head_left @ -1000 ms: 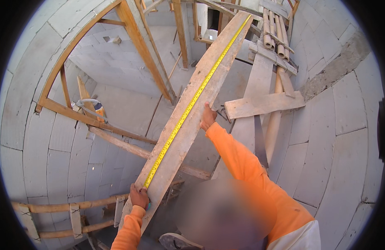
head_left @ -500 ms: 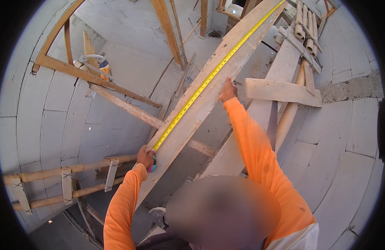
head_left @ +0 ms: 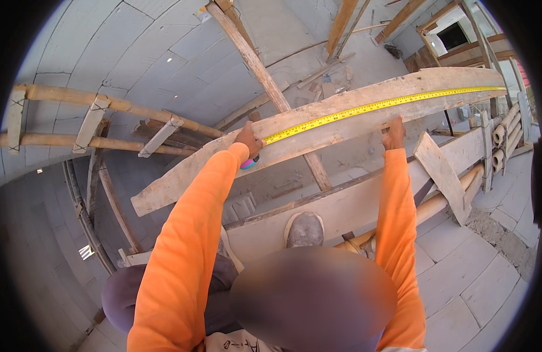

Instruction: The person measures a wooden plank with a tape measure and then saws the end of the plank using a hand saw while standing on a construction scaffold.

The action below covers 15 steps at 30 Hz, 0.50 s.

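- Plank (head_left: 318, 136) stretches before us, from lower left to upper right, crossing over a round beam (head_left: 256, 67).
- Yellow tape (head_left: 365, 108) runs along its upper face from our left hand (head_left: 248, 139) nearly to the far right end.
- Our left hand is curled round the tape's case (head_left: 248, 165), pressed against the plank; we see the case's coloured side below the wrist.
- Our right hand (head_left: 393, 135) touches the plank's near edge, right of the middle; we cannot tell whether its fingers close beneath.
- Both our arms reach forward in orange sleeves (head_left: 188, 246).
- Below the plank, we have a grey shoe (head_left: 306, 230) on a lower board (head_left: 359, 208).
- To our right, a short board (head_left: 441, 176) lies askew across a bamboo pole (head_left: 435, 209), near a bamboo bundle (head_left: 507, 138).
- To our left, we see a bamboo ladder (head_left: 130, 107) with tied wooden rungs, beside a grey block wall (head_left: 183, 53).
- A blurred patch hides our low centre.
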Available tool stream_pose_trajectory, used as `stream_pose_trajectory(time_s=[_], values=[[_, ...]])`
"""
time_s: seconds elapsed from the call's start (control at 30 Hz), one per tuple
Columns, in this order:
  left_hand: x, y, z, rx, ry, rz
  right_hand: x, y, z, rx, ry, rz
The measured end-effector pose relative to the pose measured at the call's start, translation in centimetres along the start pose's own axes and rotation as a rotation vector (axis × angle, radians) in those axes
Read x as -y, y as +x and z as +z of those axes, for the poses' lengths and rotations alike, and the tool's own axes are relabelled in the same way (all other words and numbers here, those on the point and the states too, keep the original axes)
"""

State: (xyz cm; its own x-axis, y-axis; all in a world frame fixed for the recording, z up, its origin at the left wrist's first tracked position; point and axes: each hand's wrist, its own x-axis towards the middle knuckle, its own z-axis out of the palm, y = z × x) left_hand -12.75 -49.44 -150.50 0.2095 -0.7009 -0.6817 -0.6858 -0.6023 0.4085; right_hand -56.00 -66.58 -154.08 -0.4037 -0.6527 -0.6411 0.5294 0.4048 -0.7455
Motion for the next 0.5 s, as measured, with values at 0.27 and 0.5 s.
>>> stream_pose_trajectory(time_s=[0.27,0.5], values=[[1.3,-1.5,0.2,-0.124,-0.138,0.039,2.1,-22.9,-8.6,0.073,-0.663,-0.519],[-0.2,-2.7,0.9,-0.242,-0.018,0.038,-2.4,-28.8,-22.2,-0.311,-1.5,-0.663]])
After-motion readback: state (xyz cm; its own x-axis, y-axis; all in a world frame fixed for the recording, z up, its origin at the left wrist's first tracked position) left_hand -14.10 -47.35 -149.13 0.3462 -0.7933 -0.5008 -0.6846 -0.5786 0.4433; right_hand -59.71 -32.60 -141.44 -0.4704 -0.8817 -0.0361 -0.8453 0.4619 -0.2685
